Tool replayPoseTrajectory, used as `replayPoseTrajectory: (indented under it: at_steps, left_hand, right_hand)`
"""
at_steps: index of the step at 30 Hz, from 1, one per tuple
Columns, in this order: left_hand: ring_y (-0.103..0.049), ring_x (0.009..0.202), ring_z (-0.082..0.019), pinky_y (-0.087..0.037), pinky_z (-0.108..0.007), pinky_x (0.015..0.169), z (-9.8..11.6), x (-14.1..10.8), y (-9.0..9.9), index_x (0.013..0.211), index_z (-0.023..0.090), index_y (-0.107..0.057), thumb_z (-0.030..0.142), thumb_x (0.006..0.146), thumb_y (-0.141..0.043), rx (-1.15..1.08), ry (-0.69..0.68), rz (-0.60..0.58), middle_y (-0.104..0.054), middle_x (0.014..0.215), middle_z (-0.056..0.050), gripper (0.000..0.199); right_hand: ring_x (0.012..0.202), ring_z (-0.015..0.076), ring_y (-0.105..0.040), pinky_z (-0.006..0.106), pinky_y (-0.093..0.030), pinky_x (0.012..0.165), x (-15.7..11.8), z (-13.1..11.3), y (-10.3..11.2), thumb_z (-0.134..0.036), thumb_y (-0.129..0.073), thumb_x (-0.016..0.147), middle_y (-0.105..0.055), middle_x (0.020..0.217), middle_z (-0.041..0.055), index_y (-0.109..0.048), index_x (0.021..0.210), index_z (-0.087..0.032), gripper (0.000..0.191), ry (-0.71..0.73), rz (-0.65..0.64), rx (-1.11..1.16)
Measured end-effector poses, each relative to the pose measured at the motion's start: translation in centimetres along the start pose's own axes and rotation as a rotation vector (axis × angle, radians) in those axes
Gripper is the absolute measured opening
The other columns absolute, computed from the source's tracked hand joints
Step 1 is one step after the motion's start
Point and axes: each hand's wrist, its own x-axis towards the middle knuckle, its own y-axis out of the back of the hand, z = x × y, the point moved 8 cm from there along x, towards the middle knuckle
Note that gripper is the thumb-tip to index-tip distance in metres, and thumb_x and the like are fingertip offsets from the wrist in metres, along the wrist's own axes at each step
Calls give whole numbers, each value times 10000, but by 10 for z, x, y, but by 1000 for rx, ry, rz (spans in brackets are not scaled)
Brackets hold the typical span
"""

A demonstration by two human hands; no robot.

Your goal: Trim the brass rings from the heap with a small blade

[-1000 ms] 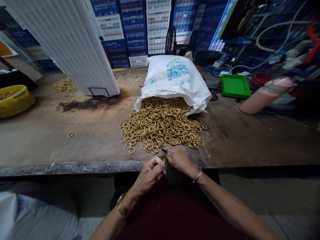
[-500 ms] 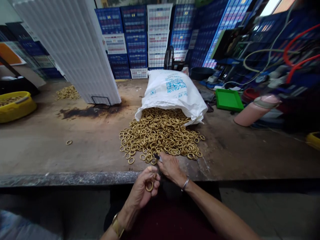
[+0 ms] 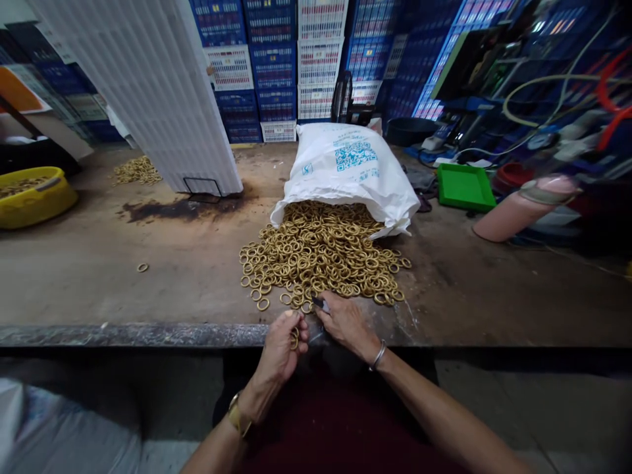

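Observation:
My left hand (image 3: 283,342), with a watch at the wrist, is closed on a gold-coloured ring (image 3: 295,338) just in front of the table edge. To its right, my right hand (image 3: 344,321) wears a bracelet and grips a small grey tool with a dark tip (image 3: 318,303), its exact kind unclear. That tip points left, over the near edge of the pile of gold-coloured rings (image 3: 320,253). The rings spill from the mouth of a white woven sack (image 3: 345,174) lying on the table.
A wooden table (image 3: 74,276) bears a lone ring (image 3: 143,267), a white corrugated panel (image 3: 162,99) and a yellow tub (image 3: 44,207) at left. On the right are a green tray (image 3: 465,186) and a pink bottle (image 3: 523,209). Stacked crates (image 3: 320,59) stand behind.
My left hand has moved slightly up, closer to the table edge, and the ring in it has turned more edge-on. My right hand keeps its tool near the pile. The view has shifted slightly.

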Motion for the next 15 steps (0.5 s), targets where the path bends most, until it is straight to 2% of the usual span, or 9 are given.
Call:
replayPoseTrajectory:
  at_steps: [4,8,12,15]
  left_hand:
    - [-414,442,-38,-241,-136,369,1,-2,4,718,148,-480,384,609,-667,58,-20,33,-478,579,46,320]
    - [-416,444,-43,-260,-140,374,1,-1,4,764,158,-483,422,615,-651,134,-57,39,-480,585,48,346]
    - [-407,422,-48,-253,-141,362,-1,1,1,899,181,-481,461,638,-616,242,-57,40,-484,581,57,406]
    - [-366,386,-37,-230,-141,352,-2,2,-2,883,176,-490,464,647,-603,342,-38,39,-465,547,67,390]
  right_hand:
    - [734,139,-552,234,-280,591,0,-7,-2,-231,-420,814,-620,840,30,-524,868,-197,122,29,-13,-25]
    - [690,138,-539,238,-265,566,0,-1,-6,-184,-419,786,-613,792,35,-530,851,-187,129,-5,-45,-50]
    - [684,134,-528,226,-292,590,-4,2,-5,-195,-427,791,-611,782,31,-539,862,-186,133,50,-9,83]
    - [676,132,-521,221,-318,606,-10,-1,-4,-212,-448,786,-605,762,27,-549,865,-188,131,102,5,230]
